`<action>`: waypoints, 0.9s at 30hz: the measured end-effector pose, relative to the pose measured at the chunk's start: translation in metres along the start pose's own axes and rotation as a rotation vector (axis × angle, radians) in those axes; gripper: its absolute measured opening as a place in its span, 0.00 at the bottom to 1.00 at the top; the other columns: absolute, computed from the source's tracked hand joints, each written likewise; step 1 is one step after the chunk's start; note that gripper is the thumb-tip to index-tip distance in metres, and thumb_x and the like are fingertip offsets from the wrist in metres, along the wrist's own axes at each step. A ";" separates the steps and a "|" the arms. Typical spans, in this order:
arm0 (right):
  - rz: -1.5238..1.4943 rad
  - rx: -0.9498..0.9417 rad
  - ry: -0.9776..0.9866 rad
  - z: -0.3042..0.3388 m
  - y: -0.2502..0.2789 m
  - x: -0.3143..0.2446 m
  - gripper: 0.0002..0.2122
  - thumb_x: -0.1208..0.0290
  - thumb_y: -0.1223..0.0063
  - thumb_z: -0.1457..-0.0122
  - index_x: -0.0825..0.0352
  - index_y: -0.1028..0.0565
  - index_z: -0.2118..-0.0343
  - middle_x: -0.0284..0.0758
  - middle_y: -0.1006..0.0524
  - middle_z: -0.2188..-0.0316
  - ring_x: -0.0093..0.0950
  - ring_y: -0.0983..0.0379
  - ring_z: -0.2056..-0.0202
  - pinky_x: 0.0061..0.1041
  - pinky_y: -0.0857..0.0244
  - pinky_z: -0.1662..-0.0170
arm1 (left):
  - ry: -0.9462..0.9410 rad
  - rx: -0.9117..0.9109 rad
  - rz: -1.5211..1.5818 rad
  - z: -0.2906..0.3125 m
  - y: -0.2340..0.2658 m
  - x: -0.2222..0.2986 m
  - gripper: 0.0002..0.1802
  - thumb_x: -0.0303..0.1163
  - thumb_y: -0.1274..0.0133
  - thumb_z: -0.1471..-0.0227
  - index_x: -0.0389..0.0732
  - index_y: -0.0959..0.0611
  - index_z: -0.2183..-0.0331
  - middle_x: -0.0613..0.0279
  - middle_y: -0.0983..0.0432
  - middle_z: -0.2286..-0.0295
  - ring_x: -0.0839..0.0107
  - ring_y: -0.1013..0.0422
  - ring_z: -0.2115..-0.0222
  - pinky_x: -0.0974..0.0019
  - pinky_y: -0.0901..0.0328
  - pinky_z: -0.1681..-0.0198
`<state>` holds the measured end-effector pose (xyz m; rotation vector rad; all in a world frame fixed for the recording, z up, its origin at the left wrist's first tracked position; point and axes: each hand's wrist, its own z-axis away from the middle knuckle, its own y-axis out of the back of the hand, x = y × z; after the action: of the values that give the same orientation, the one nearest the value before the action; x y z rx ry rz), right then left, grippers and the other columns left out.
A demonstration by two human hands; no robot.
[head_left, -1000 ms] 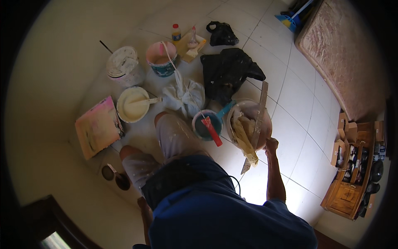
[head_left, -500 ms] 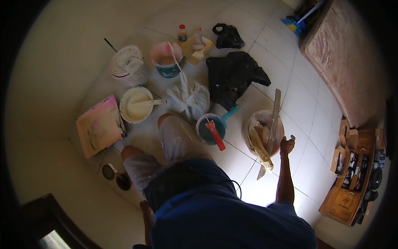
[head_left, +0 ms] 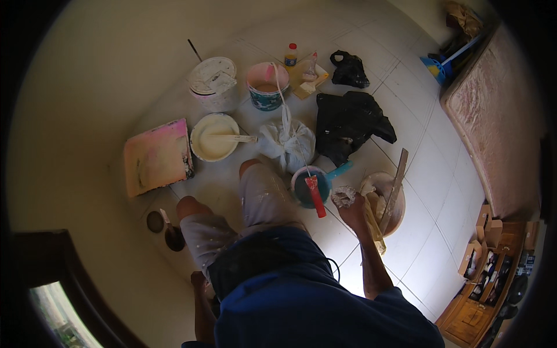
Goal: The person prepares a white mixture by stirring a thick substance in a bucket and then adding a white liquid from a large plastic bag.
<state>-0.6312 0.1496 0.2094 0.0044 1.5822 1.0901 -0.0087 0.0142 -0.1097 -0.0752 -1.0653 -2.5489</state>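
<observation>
My right hand [head_left: 351, 212] is closed round a crumpled, whitish, see-through piece of plastic [head_left: 344, 196]. It is between the blue-green dipper [head_left: 301, 191] and a round tub [head_left: 397, 217]. Across the dipper rests a paint roller with a red handle [head_left: 317, 200]. A long flat wooden strip [head_left: 395, 188] leans in the tub beside a crumpled yellowish sheet [head_left: 375, 229] that hangs over its rim. Low beside my hip, my left hand [head_left: 199, 281] shows only in part; its fingers are hidden.
Ahead stand a cream paint basin [head_left: 200, 152] with a stick across it, a lidded bucket [head_left: 216, 103], a pink-lined bucket [head_left: 266, 103] and a tied white bag [head_left: 293, 148]. Black plastic bags [head_left: 348, 124] lie farther right. A stained board [head_left: 154, 159] is left; a mattress [head_left: 499, 127] leans right.
My right hand has moved left, from the tub's right side to between tub and dipper, with crumpled plastic now plainly showing in it. The whole view has shifted slightly.
</observation>
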 end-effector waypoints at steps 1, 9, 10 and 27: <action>-0.062 -0.019 -0.081 -0.004 -0.001 -0.001 0.10 0.76 0.45 0.56 0.69 0.26 0.68 0.40 0.24 0.73 0.31 0.26 0.70 0.26 0.34 0.65 | -0.152 0.066 -0.087 0.007 0.005 0.010 0.16 0.39 0.53 0.57 0.34 0.25 0.79 0.52 0.28 0.86 0.58 0.29 0.83 0.60 0.36 0.81; -0.019 -0.260 0.205 -0.095 -0.069 -0.056 0.09 0.75 0.44 0.55 0.69 0.26 0.69 0.39 0.23 0.74 0.26 0.26 0.71 0.24 0.34 0.66 | -0.524 0.490 -0.145 0.017 0.027 -0.018 0.15 0.40 0.44 0.63 0.37 0.26 0.83 0.56 0.32 0.90 0.65 0.32 0.88 0.61 0.39 0.85; 0.024 -0.269 0.212 -0.108 -0.081 -0.061 0.09 0.74 0.44 0.55 0.69 0.26 0.69 0.39 0.23 0.74 0.26 0.26 0.71 0.24 0.35 0.66 | -0.405 0.351 -0.007 0.023 0.032 -0.003 0.15 0.39 0.44 0.63 0.37 0.27 0.84 0.57 0.33 0.91 0.65 0.34 0.89 0.62 0.40 0.86; 0.716 -0.627 0.596 -0.200 -0.171 -0.254 0.10 0.73 0.51 0.57 0.71 0.28 0.70 0.47 0.26 0.70 0.43 0.27 0.68 0.38 0.33 0.65 | -0.354 0.459 -0.548 0.113 0.245 0.205 0.15 0.36 0.58 0.50 0.37 0.25 0.80 0.50 0.29 0.79 0.54 0.29 0.76 0.57 0.33 0.74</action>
<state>-0.6084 -0.2080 0.2800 -0.2058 1.7201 2.2843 -0.1215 -0.1301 0.1756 -0.1291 -2.0235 -2.7262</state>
